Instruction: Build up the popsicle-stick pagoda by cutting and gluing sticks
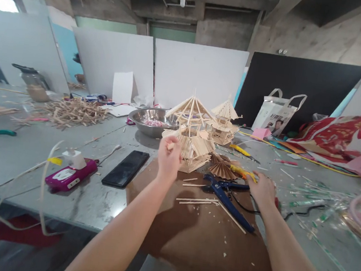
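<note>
My left hand (169, 157) is closed in a pinch at the front left of a pavilion model (194, 148) built of thin wooden sticks. Whatever lies between its fingertips is too small to make out. On the right, my right hand (263, 190) has its fingers on the end of a yellow-and-orange tool (241, 172), whose kind I cannot tell. Between the hands a dark blue tool (225, 197) with long arms rests on a brown board (188, 236). Loose thin sticks (195, 200) lie beside it. A pleated brown fan-shaped piece (222, 165) touches the model's right side.
Behind stands a second stick model (223, 125), with a metal bowl (152, 128) to its left. A black phone (125, 168) and a purple power strip (70, 176) with a white cable lie left. A yellow-handled cutter (241, 150) and plastic-wrapped sticks (324, 213) are right.
</note>
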{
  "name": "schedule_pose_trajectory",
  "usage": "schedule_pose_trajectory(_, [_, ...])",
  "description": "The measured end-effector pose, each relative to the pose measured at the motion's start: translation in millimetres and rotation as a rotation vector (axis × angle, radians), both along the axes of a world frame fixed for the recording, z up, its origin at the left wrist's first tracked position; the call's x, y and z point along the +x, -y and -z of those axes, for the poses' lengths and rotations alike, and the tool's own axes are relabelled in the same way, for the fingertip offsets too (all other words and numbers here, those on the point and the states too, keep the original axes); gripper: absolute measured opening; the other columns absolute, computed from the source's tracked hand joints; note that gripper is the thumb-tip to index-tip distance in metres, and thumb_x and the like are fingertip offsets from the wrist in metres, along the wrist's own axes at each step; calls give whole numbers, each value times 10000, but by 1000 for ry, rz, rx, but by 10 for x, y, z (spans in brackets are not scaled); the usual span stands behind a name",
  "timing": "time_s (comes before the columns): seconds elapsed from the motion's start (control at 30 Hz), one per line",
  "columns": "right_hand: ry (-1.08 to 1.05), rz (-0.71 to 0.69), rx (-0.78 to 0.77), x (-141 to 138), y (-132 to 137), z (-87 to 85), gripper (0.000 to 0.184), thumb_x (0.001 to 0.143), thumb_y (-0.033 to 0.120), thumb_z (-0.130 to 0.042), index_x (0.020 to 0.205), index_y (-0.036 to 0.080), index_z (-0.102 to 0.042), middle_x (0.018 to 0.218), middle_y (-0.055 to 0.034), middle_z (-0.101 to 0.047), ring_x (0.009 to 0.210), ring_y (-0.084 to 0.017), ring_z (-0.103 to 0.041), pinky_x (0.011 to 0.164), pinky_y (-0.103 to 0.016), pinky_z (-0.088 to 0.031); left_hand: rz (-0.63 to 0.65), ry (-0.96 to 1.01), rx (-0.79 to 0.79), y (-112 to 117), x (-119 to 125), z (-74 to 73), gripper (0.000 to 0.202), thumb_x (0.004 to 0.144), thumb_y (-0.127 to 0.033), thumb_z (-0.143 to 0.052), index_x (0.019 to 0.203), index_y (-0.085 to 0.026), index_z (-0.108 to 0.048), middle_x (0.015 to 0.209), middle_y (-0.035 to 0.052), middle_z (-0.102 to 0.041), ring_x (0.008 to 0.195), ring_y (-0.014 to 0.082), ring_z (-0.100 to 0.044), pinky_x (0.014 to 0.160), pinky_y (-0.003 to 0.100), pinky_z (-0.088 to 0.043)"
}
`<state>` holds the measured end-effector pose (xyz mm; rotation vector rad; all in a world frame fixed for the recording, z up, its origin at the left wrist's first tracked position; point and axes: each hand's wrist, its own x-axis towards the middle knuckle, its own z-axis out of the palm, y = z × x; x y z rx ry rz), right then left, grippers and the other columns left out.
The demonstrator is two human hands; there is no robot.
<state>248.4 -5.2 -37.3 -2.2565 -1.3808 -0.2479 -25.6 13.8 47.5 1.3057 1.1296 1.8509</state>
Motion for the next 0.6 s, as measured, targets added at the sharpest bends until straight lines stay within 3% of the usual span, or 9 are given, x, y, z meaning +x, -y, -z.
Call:
schedule_pose_trajectory(0.1, [8, -50, 43, 7, -15, 18, 372, 748, 388, -420, 979, 147, -584, 937, -120, -610, 912, -268, -517, 768, -363, -351, 89, 395, -45, -135, -73, -257, 264, 662, -154, -480, 907, -217, -403, 734, -42, -482, 372, 27, -439, 401, 186, -387])
schedule_pose_trajectory(0.2, [2, -99, 74, -3, -10, 7, 356, 750, 362, -424, 961, 130, -592, 901, -114, -621, 867, -244, -537, 765, -332, -354, 228, 545, -179, -290, -124, -447, 162, 696, -149, -457, 848, -177, -409, 628, -35, -460, 405, 67, -503, 422, 199, -418])
schedule_pose_trajectory(0.27, [-15, -122, 71, -15, -1, -11, 343, 751, 344, -425, 951, 125, -598, 890, -114, -624, 844, -231, -548, 751, -318, -361, 307, 568, -300, -376, -153, -520, 63, 752, -209, -415, 788, -157, -412, 583, -18, -478, 414, 88, -521, 417, 206, -422])
schedule_pose_trajectory(0.37, [-32, -139, 70, -26, 5, -27, 331, 746, 334, -423, 932, 131, -608, 872, -116, -627, 829, -230, -553, 728, -314, -370, 462, 495, -444, -445, -197, -560, 223, 786, -359, -377, 741, -148, -435, 563, 18, -531, 389, 96, -506, 370, 204, -393])
schedule_pose_trajectory(0.43, [-36, -149, 86, -24, 2, -22, 333, 745, 335, -416, 921, 130, -610, 852, -115, -629, 811, -230, -556, 712, -313, -375, 556, 408, -479, -454, -226, -550, 308, 770, -437, -377, 711, -147, -464, 469, -10, -486, 321, 82, -439, 317, 187, -330])
schedule_pose_trajectory(0.5, [-42, -166, 109, -20, -7, -9, 342, 747, 341, -406, 917, 124, -609, 844, -114, -629, 799, -227, -558, 693, -306, -380, 557, 316, -460, -449, -254, -521, 324, 758, -446, -392, 652, -151, -477, 366, -58, -366, 257, 63, -338, 276, 166, -235])
schedule_pose_trajectory(0.6, [-54, -175, 120, -19, -19, 7, 344, 747, 342, -405, 908, 121, -614, 841, -114, -630, 792, -227, -559, 678, -300, -382, 318, 194, -288, -444, -293, -481, 281, 745, -367, -444, 556, -159, -446, 334, -85, -275, 231, 42, -238, 267, 161, -134])
